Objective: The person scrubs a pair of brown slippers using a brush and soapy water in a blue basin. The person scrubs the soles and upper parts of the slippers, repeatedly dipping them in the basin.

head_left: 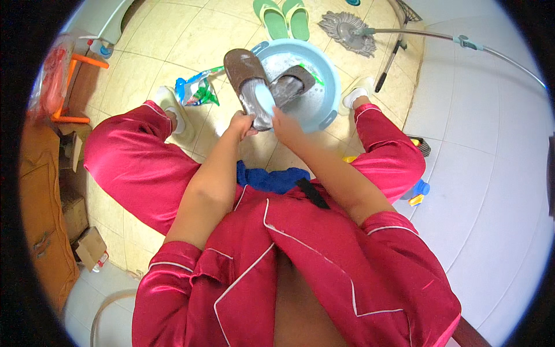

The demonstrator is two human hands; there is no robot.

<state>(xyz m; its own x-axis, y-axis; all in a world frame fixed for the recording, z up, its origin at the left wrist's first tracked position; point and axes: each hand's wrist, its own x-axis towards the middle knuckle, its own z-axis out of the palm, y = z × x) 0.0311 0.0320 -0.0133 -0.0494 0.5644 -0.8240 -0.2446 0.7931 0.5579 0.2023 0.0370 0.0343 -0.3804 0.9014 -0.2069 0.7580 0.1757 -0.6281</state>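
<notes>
A brown slipper streaked with grey-white suds is held tilted over the left rim of a light blue basin. My left hand is closed round its heel end. In my right hand, slightly blurred, is a pale blue oval scrubbing brush. It lies against the slipper's sudsy insole; its bristle side is hidden. Inside the basin, a second brown slipper rests in foamy water, wet with suds. Beside it, a bright green strip shows near the far right wall.
A blue and green plastic packet lies left of the basin. Green flip-flops sit beyond it, and a grey mop lies at the far right. An orange-legged stool and a wooden cabinet stand at left. Blue cloth lies between my legs.
</notes>
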